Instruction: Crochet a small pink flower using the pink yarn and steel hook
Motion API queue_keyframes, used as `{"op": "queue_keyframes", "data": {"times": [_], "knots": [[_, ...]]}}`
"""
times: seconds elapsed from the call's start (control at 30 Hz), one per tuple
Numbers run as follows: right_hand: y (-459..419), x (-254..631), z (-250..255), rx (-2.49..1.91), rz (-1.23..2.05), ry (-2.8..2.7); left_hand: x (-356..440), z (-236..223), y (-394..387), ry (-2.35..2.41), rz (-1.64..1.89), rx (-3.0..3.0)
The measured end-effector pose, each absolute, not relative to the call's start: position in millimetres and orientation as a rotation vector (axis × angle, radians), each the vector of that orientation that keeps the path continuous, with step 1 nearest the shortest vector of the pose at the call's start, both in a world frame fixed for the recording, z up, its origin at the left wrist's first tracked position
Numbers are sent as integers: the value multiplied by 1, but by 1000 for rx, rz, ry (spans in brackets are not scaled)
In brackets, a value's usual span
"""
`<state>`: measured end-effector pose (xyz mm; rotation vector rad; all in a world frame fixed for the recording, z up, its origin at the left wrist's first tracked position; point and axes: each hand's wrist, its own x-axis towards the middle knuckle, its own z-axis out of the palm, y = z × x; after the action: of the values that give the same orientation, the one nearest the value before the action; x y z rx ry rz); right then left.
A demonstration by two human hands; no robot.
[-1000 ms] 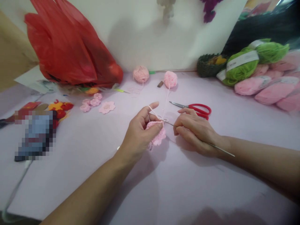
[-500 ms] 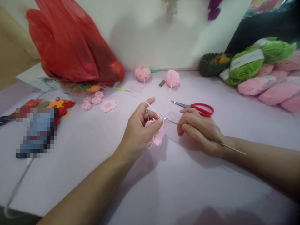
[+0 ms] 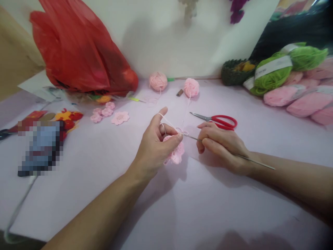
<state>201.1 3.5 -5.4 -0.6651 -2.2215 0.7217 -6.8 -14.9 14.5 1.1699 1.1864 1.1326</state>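
Observation:
My left hand (image 3: 153, 147) pinches a small pink crochet flower (image 3: 176, 152) between thumb and fingers, with pale pink yarn looped over its raised forefinger. My right hand (image 3: 221, 146) grips a thin metal crochet hook (image 3: 234, 156), whose tip sits in the yarn loop at the flower's top edge. The strand runs back to a pink yarn ball (image 3: 191, 87) near the wall. Both hands rest low over the lilac table (image 3: 208, 208).
Red-handled scissors (image 3: 221, 121) lie just behind my right hand. A second pink ball (image 3: 158, 81) sits at the wall. Finished pink flowers (image 3: 109, 114) lie left of centre, by a red plastic bag (image 3: 78, 52). Green and pink skeins (image 3: 288, 83) and a dark basket (image 3: 232, 72) fill the right.
The hands have stayed in place. The hook tip has worked slightly at the loop, and the flower has shifted a little in my left fingers.

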Motion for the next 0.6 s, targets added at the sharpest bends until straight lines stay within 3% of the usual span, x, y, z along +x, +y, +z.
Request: {"op": "queue_keyframes", "data": {"times": [0.23,0.6], "knots": [[5,203,-1,-899,1119,-2043,-7,17,-15,1160,1100,1191],[17,198,-3,-729,1945,-1410,-8,17,-17,1167,1072,1278]]}}
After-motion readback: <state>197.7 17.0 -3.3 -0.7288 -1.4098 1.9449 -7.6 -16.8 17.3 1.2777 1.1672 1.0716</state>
